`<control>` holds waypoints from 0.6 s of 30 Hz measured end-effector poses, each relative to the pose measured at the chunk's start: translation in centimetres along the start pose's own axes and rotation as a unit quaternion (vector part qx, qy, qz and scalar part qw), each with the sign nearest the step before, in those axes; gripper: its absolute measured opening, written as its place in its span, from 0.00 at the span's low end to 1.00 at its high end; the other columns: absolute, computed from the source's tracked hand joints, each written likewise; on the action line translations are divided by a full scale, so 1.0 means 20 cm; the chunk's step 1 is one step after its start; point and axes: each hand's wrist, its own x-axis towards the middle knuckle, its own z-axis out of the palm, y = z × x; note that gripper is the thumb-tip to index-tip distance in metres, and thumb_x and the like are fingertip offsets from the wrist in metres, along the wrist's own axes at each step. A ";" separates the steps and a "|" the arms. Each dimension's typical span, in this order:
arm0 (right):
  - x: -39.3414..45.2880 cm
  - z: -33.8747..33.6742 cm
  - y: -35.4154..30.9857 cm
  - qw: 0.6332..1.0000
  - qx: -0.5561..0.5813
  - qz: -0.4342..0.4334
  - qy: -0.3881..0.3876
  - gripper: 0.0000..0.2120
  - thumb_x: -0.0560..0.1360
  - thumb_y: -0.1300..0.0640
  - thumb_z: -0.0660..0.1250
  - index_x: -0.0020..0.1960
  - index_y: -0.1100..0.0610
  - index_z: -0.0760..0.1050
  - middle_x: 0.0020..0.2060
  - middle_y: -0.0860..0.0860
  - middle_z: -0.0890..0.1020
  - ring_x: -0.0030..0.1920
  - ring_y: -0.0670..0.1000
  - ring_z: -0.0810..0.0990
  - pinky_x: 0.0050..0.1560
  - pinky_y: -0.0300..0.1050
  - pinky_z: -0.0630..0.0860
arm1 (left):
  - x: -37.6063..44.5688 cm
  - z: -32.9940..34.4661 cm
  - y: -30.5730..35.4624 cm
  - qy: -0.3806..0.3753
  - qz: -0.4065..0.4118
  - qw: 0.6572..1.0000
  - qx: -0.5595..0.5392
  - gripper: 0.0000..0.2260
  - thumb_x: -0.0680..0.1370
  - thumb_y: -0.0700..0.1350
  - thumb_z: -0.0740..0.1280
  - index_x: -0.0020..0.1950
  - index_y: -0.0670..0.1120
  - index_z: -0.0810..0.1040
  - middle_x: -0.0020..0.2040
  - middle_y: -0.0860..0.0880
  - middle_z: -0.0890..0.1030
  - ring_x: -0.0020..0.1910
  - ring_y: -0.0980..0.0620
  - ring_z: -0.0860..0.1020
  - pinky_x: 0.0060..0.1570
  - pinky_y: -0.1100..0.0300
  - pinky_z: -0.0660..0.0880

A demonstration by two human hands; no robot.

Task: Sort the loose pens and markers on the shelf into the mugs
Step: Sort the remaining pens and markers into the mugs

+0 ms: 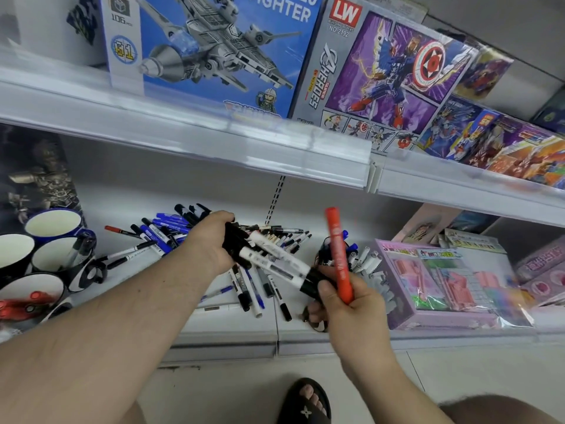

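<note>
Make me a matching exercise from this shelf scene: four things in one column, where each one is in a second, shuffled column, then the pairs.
Things:
1. red marker
2. black-and-white markers
3. red pens
4. pink toy box

Places:
A. inside the nearest mug
B. on the shelf, right of the pen pile
C. upright in the right hand
D. bundled in the left hand

Pairs: 1-C, 2-D, 3-A, 4-B

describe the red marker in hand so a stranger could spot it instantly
On the lower shelf, right of the mugs, lies a pen pile. In front, the right hand holds the red marker upright, the only thick all-red one raised.
</note>
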 end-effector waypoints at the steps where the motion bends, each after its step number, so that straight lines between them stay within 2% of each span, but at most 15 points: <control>1: 0.01 -0.04 -0.02 0.999 0.038 0.023 0.007 0.09 0.78 0.70 0.63 0.51 0.59 0.79 0.30 0.56 0.80 0.27 0.52 0.77 0.29 0.44 0.77 | 0.01 -0.02 0.00 -0.009 0.001 1.000 0.018 0.06 0.80 0.41 0.64 0.43 0.43 0.72 0.38 0.44 0.73 0.35 0.46 0.74 0.37 0.51 0.74; 3: 0.03 -0.11 -0.04 0.993 0.098 0.064 0.016 0.06 0.79 0.70 0.62 0.50 0.62 0.76 0.31 0.57 0.80 0.26 0.52 0.76 0.27 0.42 0.76 | 0.03 -0.06 0.00 -0.022 0.007 0.997 0.072 0.04 0.78 0.40 0.66 0.44 0.43 0.73 0.38 0.44 0.74 0.35 0.47 0.74 0.36 0.53 0.75; 6: 0.04 -0.18 -0.06 0.983 0.145 0.111 0.013 0.03 0.80 0.69 0.62 0.51 0.64 0.74 0.36 0.58 0.76 0.26 0.52 0.76 0.28 0.42 0.77 | 0.03 -0.10 0.01 -0.081 -0.009 0.988 0.129 0.04 0.75 0.37 0.66 0.40 0.43 0.75 0.33 0.46 0.74 0.31 0.51 0.72 0.37 0.57 0.75; 10: 0.05 -0.20 -0.03 0.978 0.159 0.135 0.022 0.03 0.80 0.68 0.62 0.51 0.65 0.74 0.40 0.60 0.74 0.26 0.51 0.76 0.26 0.40 0.76 | -0.02 -0.10 -0.01 -0.141 -0.021 0.977 0.159 0.04 0.75 0.34 0.63 0.45 0.42 0.74 0.31 0.45 0.75 0.30 0.50 0.74 0.32 0.60 0.78; 13: 0.06 -0.19 0.00 0.979 0.149 0.134 0.039 0.04 0.80 0.67 0.62 0.50 0.64 0.75 0.42 0.61 0.75 0.25 0.50 0.76 0.26 0.39 0.76 | -0.06 -0.10 -0.04 -0.151 -0.025 0.969 0.192 0.03 0.76 0.34 0.63 0.46 0.41 0.73 0.31 0.44 0.77 0.30 0.50 0.75 0.30 0.61 0.77; 18: 0.07 -0.19 0.00 0.981 0.129 0.138 0.050 0.05 0.80 0.67 0.62 0.50 0.63 0.76 0.44 0.61 0.77 0.28 0.52 0.77 0.28 0.40 0.78 | -0.07 -0.09 -0.08 -0.163 -0.019 0.961 0.222 0.05 0.76 0.33 0.66 0.48 0.42 0.76 0.36 0.43 0.83 0.42 0.50 0.81 0.26 0.63 0.73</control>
